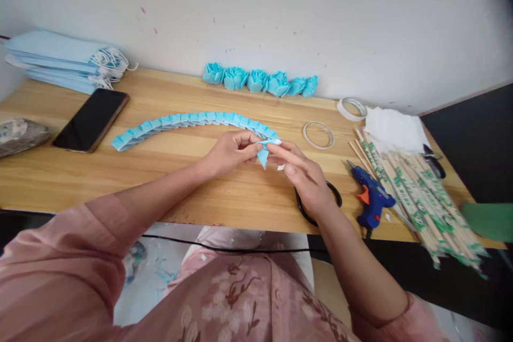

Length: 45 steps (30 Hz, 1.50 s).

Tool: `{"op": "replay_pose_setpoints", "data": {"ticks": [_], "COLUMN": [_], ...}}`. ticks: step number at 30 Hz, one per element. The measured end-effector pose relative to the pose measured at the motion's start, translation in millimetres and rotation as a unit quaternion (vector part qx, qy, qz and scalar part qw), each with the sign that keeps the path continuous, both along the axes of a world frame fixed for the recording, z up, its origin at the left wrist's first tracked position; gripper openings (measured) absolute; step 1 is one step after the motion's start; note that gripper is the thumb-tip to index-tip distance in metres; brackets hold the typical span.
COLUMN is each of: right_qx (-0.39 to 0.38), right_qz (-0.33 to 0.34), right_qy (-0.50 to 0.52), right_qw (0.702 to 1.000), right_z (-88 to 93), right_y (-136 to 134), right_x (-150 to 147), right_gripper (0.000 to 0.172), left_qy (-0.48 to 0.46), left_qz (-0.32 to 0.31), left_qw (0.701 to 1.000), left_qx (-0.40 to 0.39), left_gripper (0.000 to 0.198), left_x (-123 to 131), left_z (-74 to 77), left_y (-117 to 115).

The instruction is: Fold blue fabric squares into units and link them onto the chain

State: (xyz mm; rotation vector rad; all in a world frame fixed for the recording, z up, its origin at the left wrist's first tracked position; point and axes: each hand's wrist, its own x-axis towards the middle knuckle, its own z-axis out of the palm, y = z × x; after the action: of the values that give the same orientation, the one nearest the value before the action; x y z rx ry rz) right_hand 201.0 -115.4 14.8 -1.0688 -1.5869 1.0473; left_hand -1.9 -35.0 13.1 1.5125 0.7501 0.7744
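A small folded light-blue piece of sheet (262, 156), pointed at the bottom and white at one corner, is pinched between my two hands above the table. My left hand (235, 149) has its thumb and fingers closed on the left side of it. From the right, my right hand (306, 171) grips its white corner with the fingertips. Just behind the hands, a curved row of folded blue pieces (192, 118) lies on the wood. A black looped object (335, 195) lies partly hidden under my right hand. A tiny white scrap (281, 167) shows by the right fingers.
Several blue fabric flowers (256, 81) line the wall. Face masks (52, 59) are stacked at back left, near a phone (91, 120). At right are tape rolls (351, 109), a blue glue gun (371, 197), wrapped chopsticks (425, 192) and white sheets (395, 125). A cable (240, 250) crosses below the table edge.
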Motion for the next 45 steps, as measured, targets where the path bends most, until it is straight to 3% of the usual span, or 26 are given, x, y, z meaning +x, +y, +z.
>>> {"op": "replay_pose_setpoints", "data": {"ticks": [9,17,25,45], "right_qx": [0.015,0.038,0.069,0.082], "right_qz": [0.012,0.007,-0.021,-0.011], "right_qy": [-0.005,-0.042,-0.053,-0.081], "right_qw": [1.000,0.998,0.996,0.993], "right_z": [-2.1,-1.6,-0.5,7.3], "right_y": [0.5,0.0,-3.2,-6.7], "right_x": [-4.8,-4.6,0.1,1.3], "right_gripper": [0.040,0.044,0.042,0.044], "left_qy": [-0.033,-0.031,-0.012,-0.004], "left_qz": [0.032,0.022,0.017,0.017], "left_qw": [0.998,0.998,0.998,0.997], "left_qx": [-0.030,-0.051,-0.053,-0.075], "left_gripper": [0.029,0.037,0.033,0.033], "left_x": [2.5,0.7,1.7,1.2], "left_z": [-2.6,-1.2,-1.1,-1.7], "left_y": [1.4,1.4,0.8,0.6]}}
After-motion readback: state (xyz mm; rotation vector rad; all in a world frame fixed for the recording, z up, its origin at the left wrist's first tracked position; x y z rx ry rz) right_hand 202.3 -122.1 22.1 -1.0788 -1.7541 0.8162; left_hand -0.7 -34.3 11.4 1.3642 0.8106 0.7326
